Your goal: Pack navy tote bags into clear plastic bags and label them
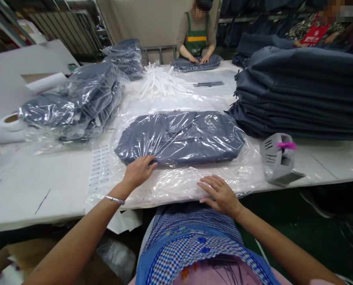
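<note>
A dark blue-grey fabric item, perhaps a folded bag, lies in a clear plastic bag (191, 138) on the table before me. My left hand (140, 170) rests at its lower left edge, fingers stretched out and touching the plastic, with the thumb apart. Over the loose front part of the plastic, near the table's front edge, is my right hand (220, 194). Its fingers are spread and it holds nothing; whether it touches the plastic I cannot tell.
Wrapped items (84, 99) are piled at left, and a tall stack of dark fabric items (301, 95) stands at right. A grey tape dispenser (278, 158) sits near the front edge. Beyond lie white strips (161, 81). Across the table, a person (197, 35) handles another wrapped item.
</note>
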`<action>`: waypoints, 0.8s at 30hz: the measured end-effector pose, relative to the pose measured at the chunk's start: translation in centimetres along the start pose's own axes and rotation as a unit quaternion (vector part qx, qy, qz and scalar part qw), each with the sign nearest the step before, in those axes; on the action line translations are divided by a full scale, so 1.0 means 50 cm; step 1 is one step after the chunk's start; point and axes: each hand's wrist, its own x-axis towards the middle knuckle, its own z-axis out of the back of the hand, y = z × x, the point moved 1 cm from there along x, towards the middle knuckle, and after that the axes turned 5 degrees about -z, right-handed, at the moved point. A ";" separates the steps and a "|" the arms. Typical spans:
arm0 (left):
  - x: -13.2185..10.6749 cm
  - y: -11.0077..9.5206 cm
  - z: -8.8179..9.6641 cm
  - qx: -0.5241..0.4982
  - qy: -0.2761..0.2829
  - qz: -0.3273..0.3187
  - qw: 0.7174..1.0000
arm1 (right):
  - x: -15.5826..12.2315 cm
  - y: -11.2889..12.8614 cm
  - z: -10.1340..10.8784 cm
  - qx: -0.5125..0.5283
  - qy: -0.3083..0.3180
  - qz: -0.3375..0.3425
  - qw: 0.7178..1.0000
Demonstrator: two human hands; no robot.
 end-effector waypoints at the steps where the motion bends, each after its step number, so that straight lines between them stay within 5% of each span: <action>1: 0.004 -0.007 0.010 0.002 0.016 0.005 1.000 | 0.000 0.004 -0.003 -0.001 0.006 -0.003 1.000; 8: -0.019 -0.034 0.030 -0.014 0.117 -0.056 0.991 | 0.034 -0.002 0.035 0.012 -0.005 -0.017 1.000; 12: -0.046 -0.031 0.022 -0.032 0.176 -0.091 0.980 | 0.063 0.020 0.091 0.043 -0.134 -0.130 0.981; 14: -0.055 -0.030 0.016 -0.042 0.193 -0.102 0.975 | 0.057 0.043 0.096 0.082 -0.135 -0.124 0.980; 18: -0.054 -0.028 0.006 -0.073 0.173 -0.069 0.980 | 0.003 0.085 0.042 0.102 0.010 0.012 0.995; 24: -0.006 -0.019 0.033 -0.133 0.177 0.029 0.975 | -0.014 0.092 -0.032 0.112 -0.074 0.013 0.991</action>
